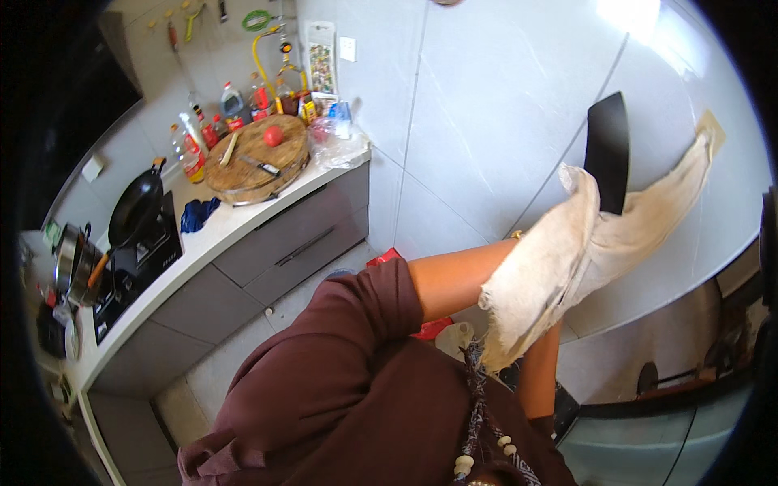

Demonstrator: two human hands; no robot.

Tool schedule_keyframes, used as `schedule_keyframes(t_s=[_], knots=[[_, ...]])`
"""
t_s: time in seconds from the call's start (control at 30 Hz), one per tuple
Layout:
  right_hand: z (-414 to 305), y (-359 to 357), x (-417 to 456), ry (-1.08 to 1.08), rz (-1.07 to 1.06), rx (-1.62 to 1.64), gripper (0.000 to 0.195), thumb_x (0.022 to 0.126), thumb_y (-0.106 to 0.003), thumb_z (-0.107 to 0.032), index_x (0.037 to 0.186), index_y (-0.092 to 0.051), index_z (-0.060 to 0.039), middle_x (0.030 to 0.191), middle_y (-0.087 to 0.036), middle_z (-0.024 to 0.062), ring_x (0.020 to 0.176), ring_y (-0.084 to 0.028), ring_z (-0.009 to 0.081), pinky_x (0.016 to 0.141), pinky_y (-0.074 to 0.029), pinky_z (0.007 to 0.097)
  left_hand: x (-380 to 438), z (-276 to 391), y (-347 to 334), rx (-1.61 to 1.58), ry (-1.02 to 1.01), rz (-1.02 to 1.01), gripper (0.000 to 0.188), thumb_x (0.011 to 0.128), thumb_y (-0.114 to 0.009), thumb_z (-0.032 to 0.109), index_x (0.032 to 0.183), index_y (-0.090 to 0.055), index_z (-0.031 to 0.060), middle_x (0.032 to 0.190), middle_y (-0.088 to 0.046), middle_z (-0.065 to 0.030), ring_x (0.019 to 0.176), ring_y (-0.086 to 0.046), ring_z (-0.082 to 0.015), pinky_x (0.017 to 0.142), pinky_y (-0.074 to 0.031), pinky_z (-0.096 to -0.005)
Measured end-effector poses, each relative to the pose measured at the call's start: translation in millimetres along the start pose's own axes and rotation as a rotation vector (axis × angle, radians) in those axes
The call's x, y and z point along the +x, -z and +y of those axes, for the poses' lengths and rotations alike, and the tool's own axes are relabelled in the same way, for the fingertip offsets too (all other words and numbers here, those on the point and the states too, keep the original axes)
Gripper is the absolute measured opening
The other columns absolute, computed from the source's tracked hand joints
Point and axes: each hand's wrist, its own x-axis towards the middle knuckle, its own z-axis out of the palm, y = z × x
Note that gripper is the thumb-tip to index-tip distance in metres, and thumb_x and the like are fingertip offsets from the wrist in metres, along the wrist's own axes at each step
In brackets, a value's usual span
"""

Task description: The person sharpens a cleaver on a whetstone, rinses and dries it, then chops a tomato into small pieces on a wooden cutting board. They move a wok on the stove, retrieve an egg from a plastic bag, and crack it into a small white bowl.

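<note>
A pale, stained cloth (541, 273) with frayed edges covers both my hands. My left forearm reaches in under it from the left, a gold-coloured piece at the wrist, and my right forearm comes up from below. Out of the cloth's folds rises the broad dark blade of a kitchen knife (609, 152), tip upward; its handle is hidden. Which hand holds the knife cannot be told. The cloth's far end stretches up right to a beige patch (717, 130) on the tiled wall.
On the counter (243, 222) at left, a round wooden chopping board (243, 176) bears a tomato (273, 136), a small knife (261, 165) and a pale stick-like piece (229, 150). Bottles stand behind it. A wok (137, 203) and steel pot (76, 267) are by the stove. Drawers run below.
</note>
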Motion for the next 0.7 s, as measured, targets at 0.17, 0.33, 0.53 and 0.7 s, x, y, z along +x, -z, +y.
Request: schedule_keyframes(t_s=[0.17, 0.33, 0.53, 0.7], knots=[[-23.3, 12.0, -23.2, 0.092, -0.033, -0.144, 0.043, 0.095, -0.044, -0.032, 0.123, -0.048, -0.0004, 0.116, -0.055, 0.0115, 0.105, -0.054, 0.0217, 0.089, -0.045, 0.0347, 7.5, 16.1, -8.7, 0.507, -0.175, 0.069, 0.037, 0.093, -0.05, 0.038, 0.11, -0.056, 0.0054, 0.089, -0.062, -0.0031, 0.085, -0.057, -0.0164, 0.08, -0.045, -0.0312], [-15.4, 3.0, -18.4, 0.201, 0.009, -0.236, 0.044, 0.095, -0.045, -0.03, 0.125, -0.045, 0.0012, 0.12, -0.053, 0.0135, 0.108, -0.053, 0.0224, 0.091, -0.043, 0.0348, -18.5, 10.2, -15.6, 1.142, -0.402, 0.188, 0.049, 0.094, -0.038, 0.046, 0.107, -0.055, 0.0025, 0.093, -0.062, -0.0192, 0.09, -0.057, -0.0355, 0.081, -0.044, -0.0381], [-13.0, 4.3, -10.2, 0.467, 0.115, -0.307, 0.046, 0.094, -0.047, -0.028, 0.128, -0.043, 0.0032, 0.125, -0.05, 0.0159, 0.111, -0.051, 0.0233, 0.095, -0.041, 0.0349, -36.4, 9.4, -35.4, 1.045, -0.419, 0.113, 0.055, 0.094, -0.033, 0.049, 0.103, -0.054, -0.0003, 0.097, -0.06, -0.0244, 0.095, -0.054, -0.0433, 0.084, -0.043, -0.0422], [-17.9, 8.8, -15.6, 0.239, 0.069, -0.2, 0.045, 0.094, -0.048, -0.025, 0.128, -0.043, 0.0035, 0.125, -0.05, 0.0157, 0.111, -0.051, 0.0229, 0.095, -0.041, 0.0338, -48.6, 15.8, -51.4, 1.169, -0.486, -0.001, 0.049, 0.093, -0.039, 0.044, 0.105, -0.053, -0.0017, 0.102, -0.056, -0.0252, 0.096, -0.051, -0.0408, 0.086, -0.041, -0.0402]])
